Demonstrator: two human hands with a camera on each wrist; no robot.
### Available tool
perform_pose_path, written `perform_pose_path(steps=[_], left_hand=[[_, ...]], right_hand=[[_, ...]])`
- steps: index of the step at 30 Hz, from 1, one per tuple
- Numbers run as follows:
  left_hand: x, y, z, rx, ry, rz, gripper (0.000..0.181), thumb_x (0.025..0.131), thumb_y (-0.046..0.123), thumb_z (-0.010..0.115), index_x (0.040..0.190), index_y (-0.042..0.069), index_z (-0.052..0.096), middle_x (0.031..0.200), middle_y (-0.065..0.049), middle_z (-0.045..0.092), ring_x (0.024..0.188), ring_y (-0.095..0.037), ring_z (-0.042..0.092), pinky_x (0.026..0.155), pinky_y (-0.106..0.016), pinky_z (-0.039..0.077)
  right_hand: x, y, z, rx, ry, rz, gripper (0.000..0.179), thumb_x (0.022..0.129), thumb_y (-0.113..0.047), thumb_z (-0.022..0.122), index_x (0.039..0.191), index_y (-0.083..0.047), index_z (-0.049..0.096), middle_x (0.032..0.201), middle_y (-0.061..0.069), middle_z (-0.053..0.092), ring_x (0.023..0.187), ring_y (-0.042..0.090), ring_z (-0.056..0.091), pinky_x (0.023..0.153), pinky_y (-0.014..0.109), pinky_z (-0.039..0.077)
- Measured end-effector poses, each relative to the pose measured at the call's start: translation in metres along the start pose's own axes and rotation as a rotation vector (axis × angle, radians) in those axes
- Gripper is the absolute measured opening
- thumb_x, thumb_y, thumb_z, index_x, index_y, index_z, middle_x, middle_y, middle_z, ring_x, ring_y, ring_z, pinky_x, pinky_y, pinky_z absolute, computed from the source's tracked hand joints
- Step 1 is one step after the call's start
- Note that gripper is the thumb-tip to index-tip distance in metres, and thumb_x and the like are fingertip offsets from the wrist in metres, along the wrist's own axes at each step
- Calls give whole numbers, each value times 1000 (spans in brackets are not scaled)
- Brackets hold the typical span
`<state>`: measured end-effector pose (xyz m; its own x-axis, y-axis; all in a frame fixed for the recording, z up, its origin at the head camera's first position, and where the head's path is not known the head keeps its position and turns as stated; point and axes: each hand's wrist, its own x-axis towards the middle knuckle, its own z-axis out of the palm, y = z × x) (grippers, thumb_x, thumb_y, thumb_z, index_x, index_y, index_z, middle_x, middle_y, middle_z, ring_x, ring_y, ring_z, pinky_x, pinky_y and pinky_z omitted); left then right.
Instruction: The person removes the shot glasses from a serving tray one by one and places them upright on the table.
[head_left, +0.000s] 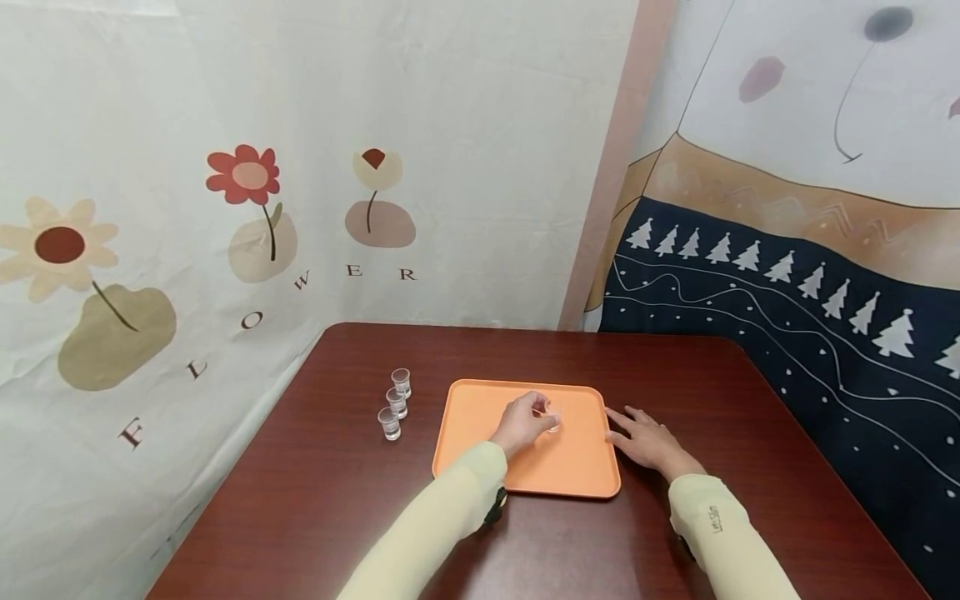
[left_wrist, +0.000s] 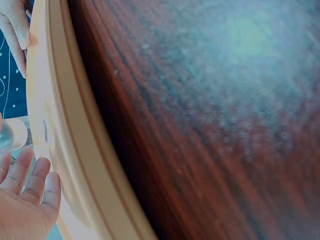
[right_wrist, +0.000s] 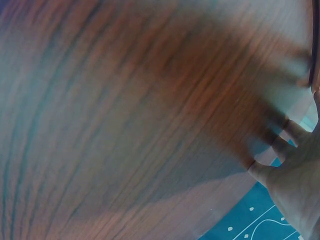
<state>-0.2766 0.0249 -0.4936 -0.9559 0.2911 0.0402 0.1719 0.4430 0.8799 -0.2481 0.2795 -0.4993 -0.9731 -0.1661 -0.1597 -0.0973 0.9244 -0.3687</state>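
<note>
My left hand [head_left: 521, 425] pinches a small clear shot glass [head_left: 553, 417] between thumb and fingers, over the right half of an orange tray [head_left: 573, 473]. In the left wrist view, that hand [left_wrist: 25, 202] shows its other fingers loosely bent, close to the clear glass [left_wrist: 12, 134] and the tray rim [left_wrist: 82, 150]. My right hand [head_left: 648, 442] lies with fingers spread at the tray's right edge, its fingertips right at the rim. The right wrist view catches this hand [right_wrist: 295, 172] with straight fingers on the wood.
Left of the tray, three more clear shot glasses [head_left: 397, 403] stand upright in a slanting row on the dark red-brown table [head_left: 330, 500]. Behind the table hangs a pale cloth with flowers [head_left: 487, 167]; a dark tree-patterned cloth [head_left: 712, 300] hangs along the right.
</note>
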Motion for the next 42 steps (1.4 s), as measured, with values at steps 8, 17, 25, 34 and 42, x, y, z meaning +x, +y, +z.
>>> perform_pose_path(steps=[8, 17, 25, 34, 42], left_hand=[[2, -4, -1, 16, 17, 20, 24, 89, 23, 77, 101, 8, 63, 93, 2, 62, 87, -13, 59, 75, -28, 50], [0, -2, -5, -4, 7, 17, 20, 90, 25, 75, 98, 11, 62, 91, 4, 62, 84, -11, 57, 74, -28, 48], [-3, 3, -14, -7, -7, 20, 20, 91, 26, 74, 99, 12, 61, 96, 2, 63, 88, -13, 57, 76, -31, 49], [-5, -1, -25, -31, -8, 3, 22, 92, 30, 73, 103, 14, 62, 105, 1, 63, 98, -16, 58, 84, -36, 49], [-9, -3, -35, -62, -3, 7, 23, 92, 32, 72, 103, 15, 61, 103, 1, 62, 97, -16, 57, 83, -37, 49]], right_hand=[[1, -1, -2, 7, -5, -1, 62, 102, -46, 49, 153, -13, 38, 152, 33, 29, 139, 54, 23, 106, 73, 18], [0, 0, 0, -1, -5, 0, 61, 102, -45, 50, 152, -12, 39, 151, 33, 30, 139, 54, 25, 106, 72, 20], [-2, -1, -2, 13, -2, -8, 61, 102, -45, 50, 153, -11, 38, 151, 34, 29, 139, 55, 24, 105, 73, 19], [0, 1, -1, 7, -2, -10, 62, 102, -46, 49, 153, -12, 38, 152, 34, 29, 139, 55, 23, 105, 73, 20], [1, 2, 0, 6, -3, -14, 62, 102, -46, 49, 153, -12, 38, 152, 33, 29, 139, 55, 23, 105, 73, 20]])
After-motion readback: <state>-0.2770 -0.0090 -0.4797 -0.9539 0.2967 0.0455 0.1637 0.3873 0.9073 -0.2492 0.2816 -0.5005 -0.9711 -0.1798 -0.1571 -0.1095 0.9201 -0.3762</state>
